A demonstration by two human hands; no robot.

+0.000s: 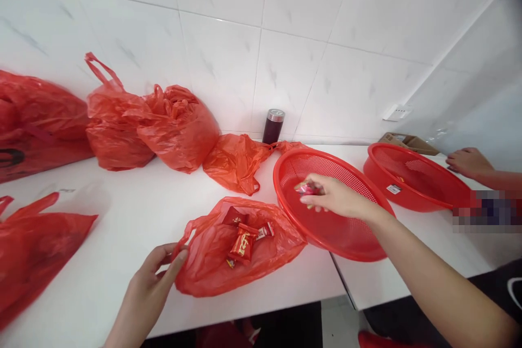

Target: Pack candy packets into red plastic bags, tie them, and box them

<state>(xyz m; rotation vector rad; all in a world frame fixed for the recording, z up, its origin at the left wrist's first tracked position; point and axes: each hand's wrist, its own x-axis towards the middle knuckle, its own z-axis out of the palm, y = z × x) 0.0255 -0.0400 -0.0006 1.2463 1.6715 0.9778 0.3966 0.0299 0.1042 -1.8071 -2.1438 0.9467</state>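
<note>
My left hand (157, 277) pinches the handle edge of a thin red plastic bag (207, 274), which lies spread with its mouth facing up on the table. Inside the bag are several wrapped sweets, among them a red packet with gold lettering (243, 244) and a smaller white and red one (265, 231). Over a red perforated plastic basket (281, 190), my right hand (326, 196) has its fingers closed round a few small wrapped sweets (309, 189), pink wrapping showing. How many it holds is hidden by the fingers. The basket's near left side touches the bag.
Full red bags (179, 130) stand along the wall, with a flatter red bag (232, 160) beside them and another (36, 250) at left. A dark flask (273, 126) stands behind. At right are a second red basket (411, 190), a cardboard box (416, 144) and another person's hand (468, 162).
</note>
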